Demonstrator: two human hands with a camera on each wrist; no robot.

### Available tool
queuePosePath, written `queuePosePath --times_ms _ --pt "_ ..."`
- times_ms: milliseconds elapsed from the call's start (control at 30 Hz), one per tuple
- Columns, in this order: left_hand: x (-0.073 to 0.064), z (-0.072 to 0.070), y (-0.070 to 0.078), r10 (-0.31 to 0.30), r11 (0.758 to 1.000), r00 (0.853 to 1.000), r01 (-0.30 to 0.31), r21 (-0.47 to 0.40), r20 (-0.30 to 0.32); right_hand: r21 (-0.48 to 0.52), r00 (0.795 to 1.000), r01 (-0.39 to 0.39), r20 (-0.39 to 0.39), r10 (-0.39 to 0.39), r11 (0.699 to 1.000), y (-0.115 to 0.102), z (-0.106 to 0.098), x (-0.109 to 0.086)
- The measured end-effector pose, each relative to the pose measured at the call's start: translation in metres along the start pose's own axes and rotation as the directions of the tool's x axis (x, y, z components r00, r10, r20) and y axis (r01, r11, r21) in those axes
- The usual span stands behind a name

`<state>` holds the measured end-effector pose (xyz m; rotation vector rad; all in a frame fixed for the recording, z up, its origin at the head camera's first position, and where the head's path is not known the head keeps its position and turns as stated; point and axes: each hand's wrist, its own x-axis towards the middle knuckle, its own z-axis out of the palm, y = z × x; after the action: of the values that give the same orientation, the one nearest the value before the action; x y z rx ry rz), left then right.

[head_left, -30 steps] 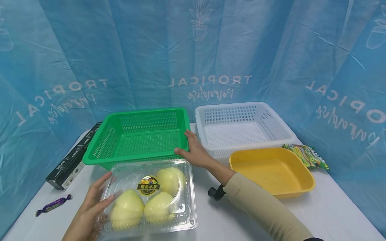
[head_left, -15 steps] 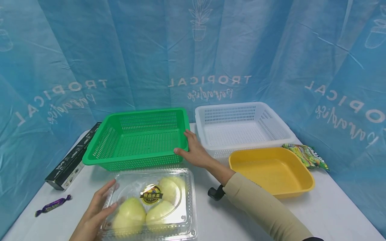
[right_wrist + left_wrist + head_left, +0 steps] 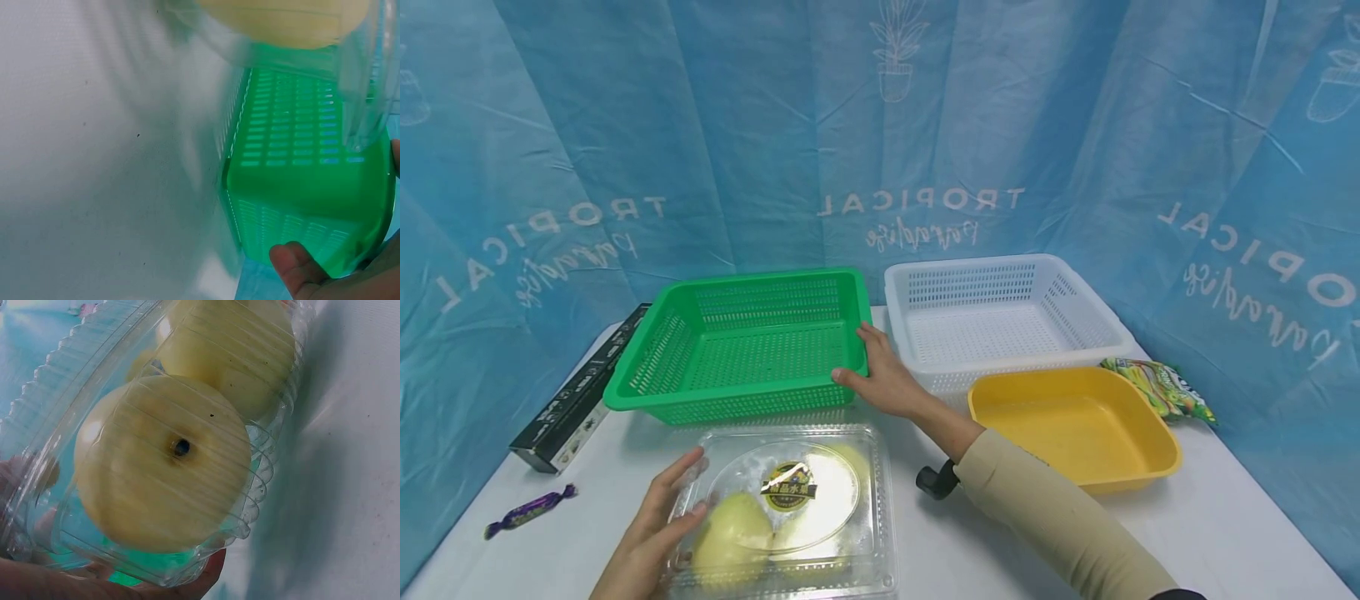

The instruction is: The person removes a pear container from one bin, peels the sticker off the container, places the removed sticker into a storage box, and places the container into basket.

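Note:
My left hand [image 3: 655, 525] grips the left side of a clear plastic fruit box [image 3: 718, 457], its fingers around the side. Several pale yellow-green pears [image 3: 733, 533] show through the lid, which bears a black and gold label [image 3: 787, 486]. Close up in the left wrist view, one pear [image 3: 162, 469] is pressed near the ribbed wall, and a gap with shadow shows below the box. My right hand [image 3: 886, 379] holds the near right corner of the green basket [image 3: 767, 387], thumb in front and fingers along the right rim. That basket stands just behind the box.
A white basket [image 3: 1000, 365] stands at the back right, with a yellow basin [image 3: 1075, 479] in front of it and a green snack packet [image 3: 1165, 390] beside it. On the left lie a long black box [image 3: 580, 392] and a purple-wrapped candy [image 3: 530, 511]. A blue curtain hangs behind.
The fruit box has moved toward me and slightly right with my left hand, away from the green basket's front wall. My right hand has stayed at the basket's corner.

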<state>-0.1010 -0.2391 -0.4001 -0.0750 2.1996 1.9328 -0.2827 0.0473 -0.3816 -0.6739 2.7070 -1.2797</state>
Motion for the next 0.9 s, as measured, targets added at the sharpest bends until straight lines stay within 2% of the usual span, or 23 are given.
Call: queuePosePath --times_ms 367,600,900 --pt "0.004 0.013 0.001 0.06 0.998 0.998 -0.06 -0.007 0.003 0.003 1.0 0.012 -0.018 -0.012 1.0 -0.004 -0.001 -0.002" --pt "0.009 0.027 0.004 0.016 1.0 1.0 -0.017 -0.014 -0.005 -0.007 1.0 0.015 -0.027 -0.015 1.0 -0.003 0.0 -0.001" --pt "0.012 0.037 0.006 0.036 0.999 0.999 -0.036 -0.005 -0.019 -0.008 1.0 0.011 -0.018 -0.011 1.0 -0.003 0.0 -0.002"
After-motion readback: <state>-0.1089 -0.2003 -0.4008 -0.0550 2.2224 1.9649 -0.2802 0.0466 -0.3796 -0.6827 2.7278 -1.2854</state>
